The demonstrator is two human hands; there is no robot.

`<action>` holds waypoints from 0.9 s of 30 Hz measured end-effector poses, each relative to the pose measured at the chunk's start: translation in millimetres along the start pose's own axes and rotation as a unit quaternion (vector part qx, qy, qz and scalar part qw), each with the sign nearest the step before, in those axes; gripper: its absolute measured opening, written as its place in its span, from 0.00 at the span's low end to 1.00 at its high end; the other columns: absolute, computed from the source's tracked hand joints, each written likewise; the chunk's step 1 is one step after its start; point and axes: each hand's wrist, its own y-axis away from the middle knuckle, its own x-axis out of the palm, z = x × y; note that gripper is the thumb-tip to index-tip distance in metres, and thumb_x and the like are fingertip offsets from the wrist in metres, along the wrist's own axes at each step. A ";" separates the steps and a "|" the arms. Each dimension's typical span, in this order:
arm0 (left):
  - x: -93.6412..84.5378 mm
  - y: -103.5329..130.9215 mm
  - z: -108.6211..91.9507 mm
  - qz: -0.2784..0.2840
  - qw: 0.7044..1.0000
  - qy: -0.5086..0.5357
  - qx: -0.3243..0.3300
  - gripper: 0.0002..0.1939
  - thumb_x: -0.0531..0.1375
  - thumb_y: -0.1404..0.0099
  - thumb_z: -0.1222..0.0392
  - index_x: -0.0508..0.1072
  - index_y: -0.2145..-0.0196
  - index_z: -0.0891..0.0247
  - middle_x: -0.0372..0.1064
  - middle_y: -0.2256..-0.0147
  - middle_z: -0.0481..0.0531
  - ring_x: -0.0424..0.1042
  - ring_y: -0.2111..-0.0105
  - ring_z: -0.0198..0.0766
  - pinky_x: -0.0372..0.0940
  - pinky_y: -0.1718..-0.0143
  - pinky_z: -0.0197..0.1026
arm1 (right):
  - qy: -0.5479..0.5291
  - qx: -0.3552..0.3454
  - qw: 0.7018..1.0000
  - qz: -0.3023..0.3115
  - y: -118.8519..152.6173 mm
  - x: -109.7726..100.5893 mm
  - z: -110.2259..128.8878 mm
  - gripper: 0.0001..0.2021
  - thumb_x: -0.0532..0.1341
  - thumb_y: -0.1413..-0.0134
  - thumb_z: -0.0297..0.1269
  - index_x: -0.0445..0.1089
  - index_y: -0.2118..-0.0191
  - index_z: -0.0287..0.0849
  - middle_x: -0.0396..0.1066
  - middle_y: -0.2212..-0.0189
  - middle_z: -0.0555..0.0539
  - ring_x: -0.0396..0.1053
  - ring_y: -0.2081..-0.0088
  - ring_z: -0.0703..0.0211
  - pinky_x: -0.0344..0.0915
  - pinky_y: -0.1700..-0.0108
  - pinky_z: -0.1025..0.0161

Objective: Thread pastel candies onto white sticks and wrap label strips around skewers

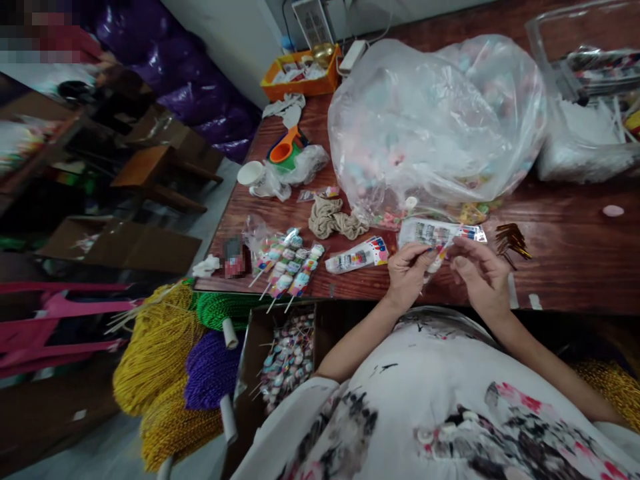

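My left hand [409,270] pinches a slim wrapped candy skewer [435,264] with a white stick, just above the table's front edge. My right hand [483,270] is beside its upper end, fingers curled with thumb toward index; what lies between them is too small to make out. Behind both hands lie printed clear wrappers [425,232]. Left of them is another stack of printed wrappers [356,256]. Gold twist ties [514,241] lie to the right of my right hand. Several finished-looking candy skewers [290,267] rest in a pile at the table's left front.
A large clear bag of pastel candies [435,127] fills the table's back. Nearby are a tan cloth [333,219], a white cup [251,174], an orange tray [300,79] and a clear bin [590,127]. Below left, a cardboard box [250,360] of wrapped skewers stands beside yellow cord bundles [155,347].
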 end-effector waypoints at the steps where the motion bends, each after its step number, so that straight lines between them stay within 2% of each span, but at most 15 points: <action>1: -0.3 -1.2 0.1 -0.014 0.999 0.004 0.052 0.06 0.68 0.43 0.55 0.79 0.70 0.58 0.71 0.69 0.46 0.69 0.69 0.30 0.65 0.64 0.34 | -0.017 0.015 1.000 -0.001 2.3 3.7 -2.0 0.16 0.67 0.45 0.42 0.74 0.52 0.45 0.76 0.62 0.46 0.72 0.66 0.59 0.72 0.63 0.60; 3: -0.2 -3.2 1.3 -0.024 0.990 0.006 0.138 0.04 0.69 0.43 0.56 0.80 0.71 0.58 0.71 0.69 0.47 0.70 0.67 0.31 0.66 0.60 0.36 | -0.033 0.036 0.999 0.007 5.8 11.1 -7.4 0.13 0.69 0.48 0.41 0.75 0.57 0.44 0.74 0.66 0.48 0.70 0.68 0.60 0.70 0.65 0.62; 5: 0.3 -3.5 4.0 -0.008 0.990 0.002 0.143 0.05 0.68 0.43 0.55 0.81 0.71 0.58 0.71 0.69 0.47 0.71 0.65 0.32 0.67 0.58 0.36 | -0.046 0.036 0.998 0.017 5.6 15.3 -13.3 0.07 0.69 0.48 0.39 0.75 0.65 0.44 0.72 0.70 0.50 0.69 0.68 0.61 0.69 0.65 0.62; 8: 0.1 0.4 8.8 0.023 0.996 0.015 0.090 0.12 0.65 0.39 0.48 0.81 0.64 0.58 0.72 0.63 0.49 0.72 0.59 0.33 0.67 0.54 0.36 | -0.051 -0.007 0.999 0.007 0.9 13.6 -18.5 0.03 0.68 0.48 0.36 0.75 0.69 0.45 0.70 0.70 0.51 0.69 0.65 0.60 0.68 0.61 0.61; 11: -0.8 7.2 11.7 0.074 0.997 0.007 0.034 0.18 0.61 0.36 0.43 0.79 0.61 0.59 0.73 0.60 0.50 0.72 0.57 0.33 0.67 0.53 0.34 | 0.004 -0.059 0.998 -0.010 -1.8 8.7 -16.5 0.02 0.67 0.47 0.35 0.75 0.69 0.45 0.70 0.69 0.50 0.69 0.65 0.59 0.68 0.63 0.60; 15: -1.8 12.1 11.7 0.101 0.995 -0.010 0.012 0.22 0.62 0.38 0.38 0.76 0.68 0.62 0.69 0.68 0.47 0.68 0.66 0.30 0.66 0.61 0.32 | 0.099 -0.137 0.985 -0.032 -0.8 5.9 -10.1 0.03 0.65 0.44 0.34 0.75 0.69 0.46 0.70 0.71 0.49 0.69 0.69 0.59 0.67 0.67 0.59; 18: -5.2 9.6 7.5 0.143 0.989 0.031 -0.039 0.25 0.65 0.42 0.36 0.72 0.72 0.64 0.63 0.75 0.44 0.61 0.74 0.27 0.61 0.71 0.30 | 0.104 -0.176 0.978 -0.051 -2.1 3.9 -8.1 0.04 0.66 0.45 0.32 0.74 0.70 0.46 0.70 0.71 0.49 0.68 0.70 0.60 0.65 0.69 0.61; 21: -11.4 4.5 -0.7 0.229 0.959 0.085 -0.140 0.26 0.70 0.48 0.37 0.72 0.70 0.66 0.66 0.75 0.46 0.64 0.76 0.27 0.61 0.73 0.31 | 0.061 -0.163 0.984 -0.026 -5.1 1.7 -8.4 0.04 0.67 0.48 0.30 0.74 0.71 0.46 0.70 0.71 0.50 0.69 0.70 0.61 0.65 0.69 0.62; 23: -15.1 1.1 -5.7 0.293 0.929 0.101 -0.201 0.27 0.72 0.51 0.39 0.74 0.68 0.67 0.70 0.73 0.49 0.68 0.75 0.29 0.63 0.73 0.32 | 0.011 -0.108 0.994 0.022 -6.7 0.8 -9.2 0.04 0.67 0.48 0.33 0.73 0.72 0.45 0.70 0.71 0.50 0.68 0.72 0.62 0.66 0.70 0.62; 25: -16.8 -1.7 -8.6 0.320 0.910 0.115 -0.236 0.26 0.74 0.52 0.42 0.74 0.68 0.68 0.70 0.73 0.49 0.68 0.76 0.29 0.64 0.73 0.32 | -0.016 -0.060 0.997 0.052 -7.9 -1.5 -9.7 0.06 0.66 0.46 0.37 0.72 0.72 0.44 0.68 0.72 0.51 0.66 0.74 0.62 0.65 0.71 0.62; 27: -17.0 -3.7 -9.2 0.314 0.907 0.134 -0.246 0.24 0.73 0.51 0.45 0.73 0.71 0.68 0.69 0.74 0.49 0.68 0.76 0.30 0.64 0.74 0.32 | 0.030 -0.069 0.997 0.031 -9.3 -8.0 -8.6 0.03 0.65 0.44 0.37 0.73 0.67 0.45 0.69 0.69 0.49 0.68 0.71 0.60 0.67 0.68 0.60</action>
